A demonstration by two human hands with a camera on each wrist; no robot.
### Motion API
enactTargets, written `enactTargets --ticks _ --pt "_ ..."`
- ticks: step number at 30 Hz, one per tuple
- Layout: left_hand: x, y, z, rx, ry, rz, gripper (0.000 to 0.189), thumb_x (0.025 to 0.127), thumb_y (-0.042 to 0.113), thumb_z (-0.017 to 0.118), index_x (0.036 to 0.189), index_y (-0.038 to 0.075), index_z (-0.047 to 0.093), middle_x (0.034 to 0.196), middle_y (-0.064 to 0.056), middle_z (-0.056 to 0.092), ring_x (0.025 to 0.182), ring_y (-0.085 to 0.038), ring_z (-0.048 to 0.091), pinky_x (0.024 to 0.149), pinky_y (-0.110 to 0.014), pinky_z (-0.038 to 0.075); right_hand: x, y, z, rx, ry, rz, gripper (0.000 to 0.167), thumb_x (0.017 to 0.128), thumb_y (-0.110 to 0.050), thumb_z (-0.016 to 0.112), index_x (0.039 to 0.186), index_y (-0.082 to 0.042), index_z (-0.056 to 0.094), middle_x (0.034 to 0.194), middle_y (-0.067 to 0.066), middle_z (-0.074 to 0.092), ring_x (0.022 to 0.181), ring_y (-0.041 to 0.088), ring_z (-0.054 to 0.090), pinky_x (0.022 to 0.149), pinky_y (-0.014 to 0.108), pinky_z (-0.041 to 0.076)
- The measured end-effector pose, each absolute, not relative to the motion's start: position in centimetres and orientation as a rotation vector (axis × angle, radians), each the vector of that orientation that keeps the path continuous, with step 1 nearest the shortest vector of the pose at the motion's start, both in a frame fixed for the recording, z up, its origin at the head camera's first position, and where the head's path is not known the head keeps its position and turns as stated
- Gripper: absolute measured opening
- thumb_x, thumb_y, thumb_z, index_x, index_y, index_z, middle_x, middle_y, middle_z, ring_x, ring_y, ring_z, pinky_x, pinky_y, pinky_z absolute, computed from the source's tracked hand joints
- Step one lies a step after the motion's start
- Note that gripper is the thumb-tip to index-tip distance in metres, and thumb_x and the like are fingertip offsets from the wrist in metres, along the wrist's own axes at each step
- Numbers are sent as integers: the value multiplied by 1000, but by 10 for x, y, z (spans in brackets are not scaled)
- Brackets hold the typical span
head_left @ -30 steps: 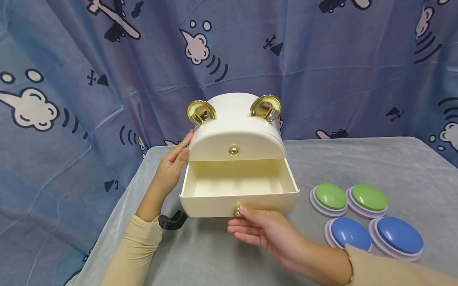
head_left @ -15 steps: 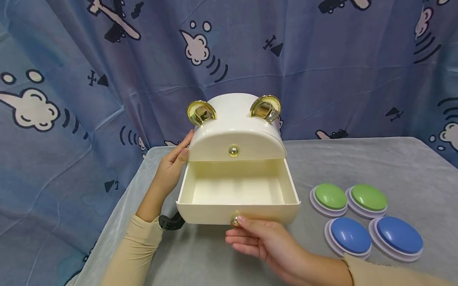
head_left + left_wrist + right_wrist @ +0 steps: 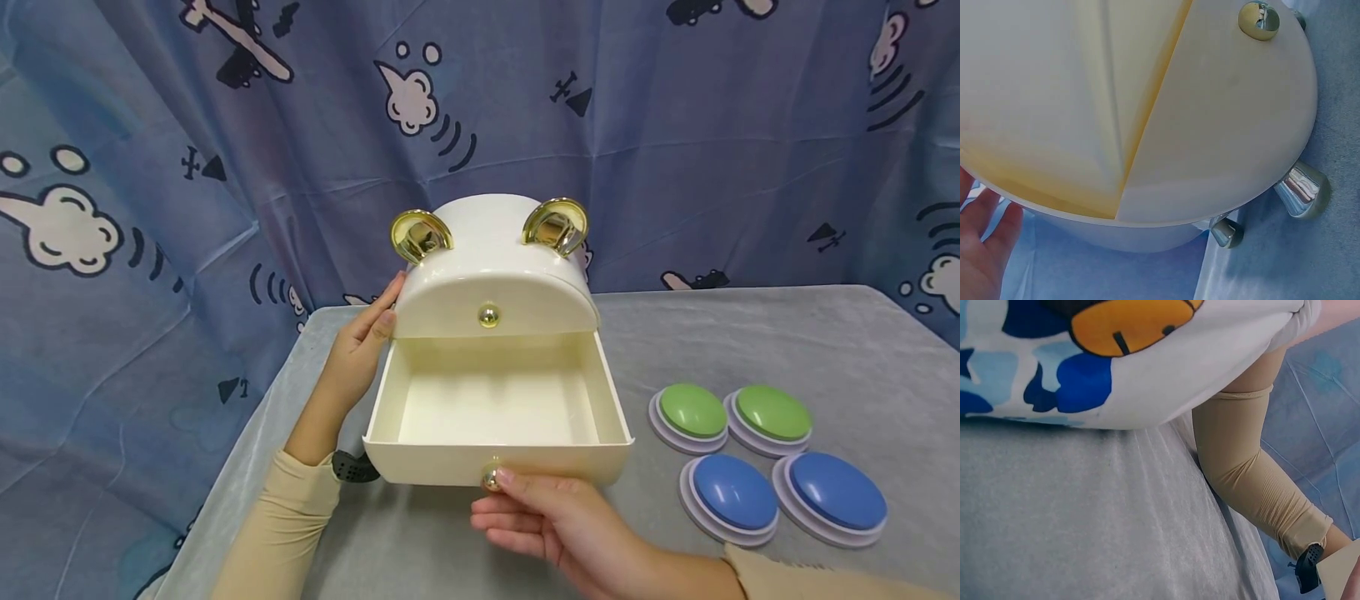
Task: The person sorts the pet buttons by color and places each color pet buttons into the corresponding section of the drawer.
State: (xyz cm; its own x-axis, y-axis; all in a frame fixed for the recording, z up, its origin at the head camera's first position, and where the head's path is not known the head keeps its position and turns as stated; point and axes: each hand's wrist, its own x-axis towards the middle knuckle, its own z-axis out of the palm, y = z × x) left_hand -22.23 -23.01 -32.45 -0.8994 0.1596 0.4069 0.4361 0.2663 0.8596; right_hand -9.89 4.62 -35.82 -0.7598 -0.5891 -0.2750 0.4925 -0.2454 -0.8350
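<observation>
A white box with gold ears, a domed storage box [image 3: 495,250], stands on the grey table. Its lower drawer [image 3: 498,462] is pulled far out and shows a bare inside; the upper drawer [image 3: 442,308] is closed. In the head view my right hand [image 3: 555,517] pinches the gold knob [image 3: 491,478] of the lower drawer, thumb on top. My left hand [image 3: 356,354] rests with extended fingers against the box's left side. The left wrist view shows its fingers [image 3: 1000,234] along the box's edge, with a gold knob and shiny feet [image 3: 1304,190].
To the right lie two green domed buttons [image 3: 693,411] and two blue ones [image 3: 735,492] on white bases. A patterned blue curtain [image 3: 675,167] hangs behind the table [image 3: 885,367]. A black band [image 3: 354,467] sits at my left wrist.
The lower drawer has slid further out toward me, with my right hand on its knob moving along. My left hand, the box body and the buttons have stayed in place.
</observation>
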Motion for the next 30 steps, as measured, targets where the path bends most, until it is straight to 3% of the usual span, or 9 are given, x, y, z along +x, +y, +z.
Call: enactTargets --ticks 22,26,30 --pt "-224 -230 -325 -556 -2294 -1680 48 108 30 40 154 13 38 162 1 33 152 -15 26 126 -36 22 -92 49 -366 -199 1289 -2039 27 103 -23 54 116 -3 65 100 5 77 95 15 74 86 29 60" --pt "-224 -231 -326 -548 -2298 -1685 48 108 30 40 154 15 38 162 4 33 152 -12 26 126 -35 22 -90 51 -365 -227 1319 -1945 35 103 -22 55 124 5 62 108 9 75 98 14 73 89 30 60" --pt "-224 -230 -328 -554 -2287 -1686 47 109 28 40 154 14 38 162 2 33 152 -14 27 126 -35 22 -86 64 -358 -417 1240 -1935 37 102 -14 55 130 9 59 116 11 74 107 15 71 94 31 58"
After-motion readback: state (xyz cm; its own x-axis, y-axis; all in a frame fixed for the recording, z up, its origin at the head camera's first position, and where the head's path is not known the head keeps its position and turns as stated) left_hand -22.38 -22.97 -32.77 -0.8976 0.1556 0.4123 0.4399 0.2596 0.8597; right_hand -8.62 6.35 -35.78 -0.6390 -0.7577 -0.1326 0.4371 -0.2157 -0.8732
